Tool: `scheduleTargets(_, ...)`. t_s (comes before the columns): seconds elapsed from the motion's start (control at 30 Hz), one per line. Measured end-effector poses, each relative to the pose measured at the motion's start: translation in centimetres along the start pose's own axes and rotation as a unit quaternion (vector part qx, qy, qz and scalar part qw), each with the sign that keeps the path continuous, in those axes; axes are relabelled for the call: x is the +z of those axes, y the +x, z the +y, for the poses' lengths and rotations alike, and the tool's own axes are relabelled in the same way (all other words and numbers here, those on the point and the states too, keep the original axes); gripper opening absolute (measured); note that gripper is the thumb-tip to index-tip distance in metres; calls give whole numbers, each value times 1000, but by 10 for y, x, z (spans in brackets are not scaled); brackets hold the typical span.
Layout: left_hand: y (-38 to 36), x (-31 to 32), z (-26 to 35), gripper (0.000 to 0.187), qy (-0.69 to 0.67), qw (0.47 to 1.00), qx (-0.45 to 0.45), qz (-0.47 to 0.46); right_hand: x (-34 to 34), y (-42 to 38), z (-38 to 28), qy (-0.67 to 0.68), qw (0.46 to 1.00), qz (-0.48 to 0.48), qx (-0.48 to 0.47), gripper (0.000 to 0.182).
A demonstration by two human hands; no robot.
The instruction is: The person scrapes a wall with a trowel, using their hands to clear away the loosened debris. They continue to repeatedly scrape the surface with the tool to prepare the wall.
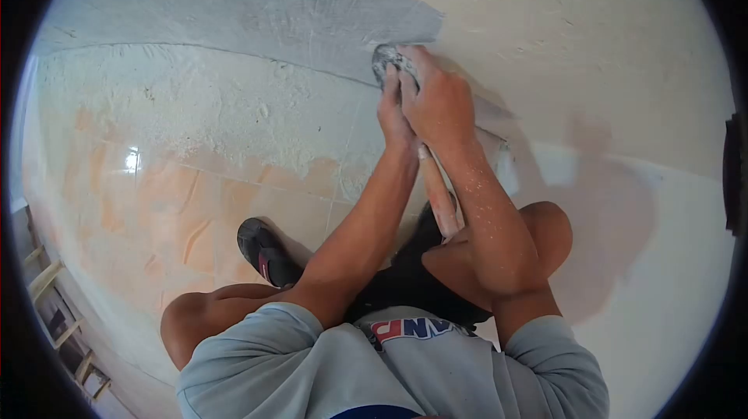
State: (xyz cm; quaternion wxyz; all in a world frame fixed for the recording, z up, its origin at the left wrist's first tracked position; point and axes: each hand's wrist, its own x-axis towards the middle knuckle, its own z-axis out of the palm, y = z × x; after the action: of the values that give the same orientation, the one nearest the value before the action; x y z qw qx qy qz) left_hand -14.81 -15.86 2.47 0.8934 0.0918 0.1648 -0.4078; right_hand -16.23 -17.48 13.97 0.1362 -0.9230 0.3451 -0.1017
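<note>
Both hands are together at the lower part of the wall (538, 53), around a rounded dark pad (384, 58) smeared with white dust. Its exact kind I cannot make out. My right hand (440, 100) lies over it with bent fingers and hides part of it. From the left, my left hand (396, 117) grips its lower side, fingers pressed close to the right hand. The pad is against a grey patch (312, 18) on the pale wall. Between my forearms is a tool with a worn wooden handle (439, 193); its far end is hidden.
White powder and crumbs cover the tiled floor (179, 185) along the wall's foot. My dark shoe (265, 248) rests on the tiles at left. A wooden ladder-like frame (66, 333) lies at the far lower left. My knees are bent close beneath my arms.
</note>
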Motion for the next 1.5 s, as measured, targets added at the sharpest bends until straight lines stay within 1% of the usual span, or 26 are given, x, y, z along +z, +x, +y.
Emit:
scheduleTargets(0.03, -3, 4, 0, 39, 12, 999, 15, 44, 5, 3, -2, 2, 1000, -1, -4, 30)
scheduleTargets(0.1, 7, -9, 11, 39, 4, 1000, -2, 11, 21, 9, 2, 4, 998, 4, -57, 30)
scheduleTargets(0.13, 10, -19, 21, 39, -28, 996, -41, -69, 32, 13, -2, -42, 997, -5, -60, 30)
scheduleTargets(0.17, 11, -22, 15, 39, -33, 996, -36, -72, 31, 12, 1, -45, 997, -5, -67, 30)
scheduleTargets(0.23, 1, -8, 15, 38, -41, 998, -43, -22, 20, 4, -8, -64, 997, -30, 8, 30)
scheduleTargets(0.27, 10, -22, 3, 38, -7, 999, -43, 17, 11, 1, -7, -5, 1000, -17, 6, 31)
scheduleTargets(0.37, 5, -11, 2, 40, 25, 998, 11, 50, 4, 6, -16, -43, 999, -28, 3, 33)
scheduleTargets(0.4, 5, -14, 14, 42, 4, 999, -40, 32, 20, 10, -8, -49, 998, 3, -48, 28)
scheduleTargets(0.43, 8, -22, 16, 44, -26, 998, -57, 9, 23, 7, -5, -53, 997, 2, -48, 28)
scheduleTargets(0.47, 14, -27, 14, 45, -58, 996, -70, -14, 24, 5, -4, -50, 998, 6, -48, 28)
scheduleTargets(0.5, 4, -9, 15, 42, -68, 996, -48, -35, 25, 5, -5, -44, 998, 13, -49, 28)
scheduleTargets(0.57, -5, 6, 7, 40, -5, 998, -34, 53, 12, 2, -8, -15, 997, 42, -59, 28)
scheduleTargets(0.67, -3, 3, 13, 36, 0, 997, -38, 72, 12, 6, -10, -37, 999, -5, -28, 32)
scheduleTargets(0.7, 5, -6, 23, 34, -31, 997, -69, 21, 17, 6, -10, -38, 999, -3, -29, 32)
scheduleTargets(0.77, 6, -12, 18, 35, -69, 995, -56, -33, 25, 7, -10, -48, 998, -9, -38, 33)
scheduleTargets(0.87, -18, 25, 16, 38, -12, 999, -28, 30, -1, -3, -9, -16, 999, 34, -32, 32)
scheduleTargets(0.9, -17, 24, 7, 36, -22, 998, -19, 63, -5, -3, -7, -25, 995, 68, -64, 32)
scheduleTargets(0.93, -13, 14, 5, 36, -24, 997, -20, 66, -2, -3, -7, -26, 995, 66, -64, 32)
scheduleTargets(1.03, 2, -5, 11, 37, -54, 998, -35, -20, 15, 4, -7, -63, 997, 31, -33, 32)
scheduleTargets(1.07, 1, -5, 4, 37, -57, 998, -36, -22, 11, 2, -5, -66, 997, 32, -34, 32)
scheduleTargets(1.2, -7, 11, 3, 34, -32, 999, -7, 33, 0, -3, -5, -53, 996, 46, -46, 35)
scheduleTargets(1.27, -4, 4, 5, 37, -3, 998, -46, 51, 5, -1, -8, -61, 997, 36, -32, 30)
scheduleTargets(1.33, 0, -2, 12, 40, -21, 998, -61, 18, 9, 3, -16, -91, 996, 2, -16, 32)
scheduleTargets(1.4, -4, 1, 16, 39, -84, 991, -85, -65, 8, 2, -20, -148, 987, -51, 24, 32)
scheduleTargets(1.43, -6, 9, 10, 38, -72, 995, -67, -26, 3, -1, -15, -85, 996, -5, -13, 32)
scheduleTargets(1.5, -16, 21, 5, 37, -54, 997, -51, 27, -2, -2, -17, -98, 995, -5, -3, 32)
